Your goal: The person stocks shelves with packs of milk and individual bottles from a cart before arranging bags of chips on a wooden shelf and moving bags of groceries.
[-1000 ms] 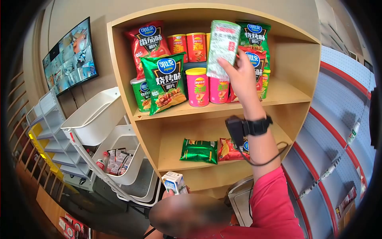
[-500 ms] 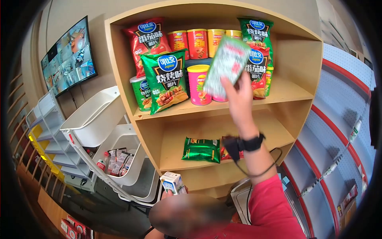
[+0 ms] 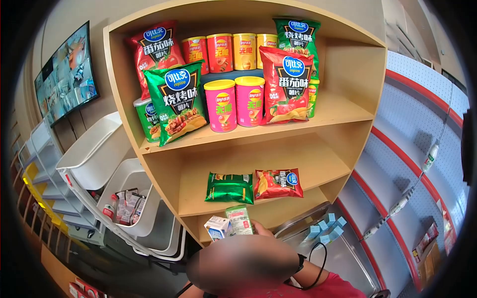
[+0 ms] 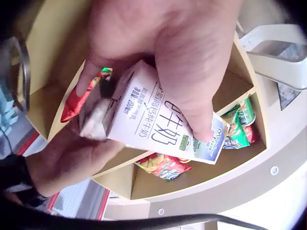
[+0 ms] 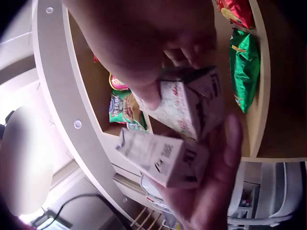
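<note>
Green-and-white carton: we find it (image 3: 239, 220) low in front of the wooden shelf unit (image 3: 348, 69), just beside the other carton; we cannot tell whether the two touch.
Blue-and-white carton: it (image 3: 217, 228) stands tilted at the left of the pair, held clear of every shelf.
Right hand: we see it (image 5: 148, 52) pinching the green-and-white carton, the thumb against one face and the fingers behind.
Left hand: it (image 4: 168, 43) grips the blue-and-white carton, the thumb laid along the printed side; the head view largely hides this grasp.
Change: half a second ago we see the green-and-white carton raised before the upper shelf; now it is lowered to its neighbour, and the pink cans (image 3: 220, 106) and large red bag (image 3: 288, 87) show unobstructed.
Meaning: we judge that the work now centres on both cartons together, neither being set down.
Middle shelf: on its board (image 3: 238, 154) we note a green packet (image 3: 229, 187) beside a red packet (image 3: 278, 183), both lying flat.
Metal tray: at the right, it carries light-blue blocks (image 3: 325, 228).
</note>
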### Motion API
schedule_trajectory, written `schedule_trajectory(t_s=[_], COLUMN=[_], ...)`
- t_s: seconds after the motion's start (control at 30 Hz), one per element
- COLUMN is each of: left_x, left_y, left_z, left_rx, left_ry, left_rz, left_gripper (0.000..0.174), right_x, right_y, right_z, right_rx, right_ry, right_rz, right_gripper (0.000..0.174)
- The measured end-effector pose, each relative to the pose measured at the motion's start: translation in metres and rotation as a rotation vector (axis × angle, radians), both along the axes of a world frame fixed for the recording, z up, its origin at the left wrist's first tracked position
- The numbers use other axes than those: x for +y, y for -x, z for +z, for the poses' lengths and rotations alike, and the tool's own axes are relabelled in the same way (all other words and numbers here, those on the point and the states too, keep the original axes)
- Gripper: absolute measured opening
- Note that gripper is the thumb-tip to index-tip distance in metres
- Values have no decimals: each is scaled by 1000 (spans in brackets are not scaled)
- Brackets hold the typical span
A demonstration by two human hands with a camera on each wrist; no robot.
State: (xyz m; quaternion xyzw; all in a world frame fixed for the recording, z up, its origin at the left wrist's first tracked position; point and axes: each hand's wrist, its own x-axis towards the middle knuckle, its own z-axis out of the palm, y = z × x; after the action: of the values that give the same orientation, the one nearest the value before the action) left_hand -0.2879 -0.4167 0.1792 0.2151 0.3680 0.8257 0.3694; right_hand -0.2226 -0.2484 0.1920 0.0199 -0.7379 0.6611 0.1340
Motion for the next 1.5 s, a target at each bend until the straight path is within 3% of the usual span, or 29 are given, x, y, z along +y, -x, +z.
schedule_trajectory(t_s=[0.17,0.2,0.23,0.3,0.33,0.37,0.43,0.5,0.53,0.63,0.67,0.77,0.93,1.0,1.07,1.1,1.13,1.17,1.2,1.3,1.37,1.5], left_x=[-4,-8,-13,-24,-30,-37,-50,-62,-67,-81,-85,-105,-100,-85,-68,-56,-41,-23,-2,66,112,186], left_y=[-12,-14,-16,-19,-23,-25,-25,-32,-35,-43,-46,-48,-75,-93,-104,-108,-114,-118,-121,-143,-149,-149], left_z=[-7,-7,-8,-11,-7,-12,-19,-34,-42,-58,-65,-98,-141,-150,-161,-174,-166,-163,-165,-172,-189,-196], left_rx=[-106,-147,-143,-85,-44,3,114,51,29,-12,-24,-97,-325,-420,-371,-298,-230,-210,-182,51,145,239], left_ry=[154,239,246,300,316,350,471,539,587,683,711,763,715,766,787,745,809,869,888,792,780,866], left_rz=[-48,-55,-84,-166,-197,-223,-343,-373,-373,-405,-406,-442,-456,-488,-540,-585,-621,-676,-716,-678,-629,-471], left_gripper=[63,59,57,57,59,57,55,46,42,32,30,27,25,25,26,27,29,29,30,26,39,48], right_x=[-4,-6,-5,-15,-17,-24,-34,-43,-51,-71,-79,-99,-140,-151,-153,-147,-141,-133,-121,-75,-42,6], right_y=[-19,-20,-22,-31,-33,-36,-42,-55,-68,-105,-125,-174,-279,-319,-353,-360,-379,-387,-396,-394,-379,-310], right_z=[-20,-31,-41,-40,-42,-46,-75,-105,-90,-118,-118,-171,-243,-274,-260,-203,-240,-225,-237,-231,-238,-232], right_rx=[-82,-57,-178,-173,-345,-301,-329,-408,-556,-479,-402,-821,-730,-641,-702,-774,-773,-757,-544,-426,-504,-438], right_ry=[-59,-27,-156,-43,88,274,334,419,381,190,87,-148,186,358,351,327,260,286,333,262,140,-215], right_rz=[1,-4,-38,-16,79,92,5,64,-4,-93,-240,-404,-846,-1056,-1255,-1282,-1404,-1491,-1589,-1706,-1701,-1695], right_gripper=[59,56,48,41,41,46,51,56,55,56,60,64,61,52,53,55,64,61,54,46,46,43])
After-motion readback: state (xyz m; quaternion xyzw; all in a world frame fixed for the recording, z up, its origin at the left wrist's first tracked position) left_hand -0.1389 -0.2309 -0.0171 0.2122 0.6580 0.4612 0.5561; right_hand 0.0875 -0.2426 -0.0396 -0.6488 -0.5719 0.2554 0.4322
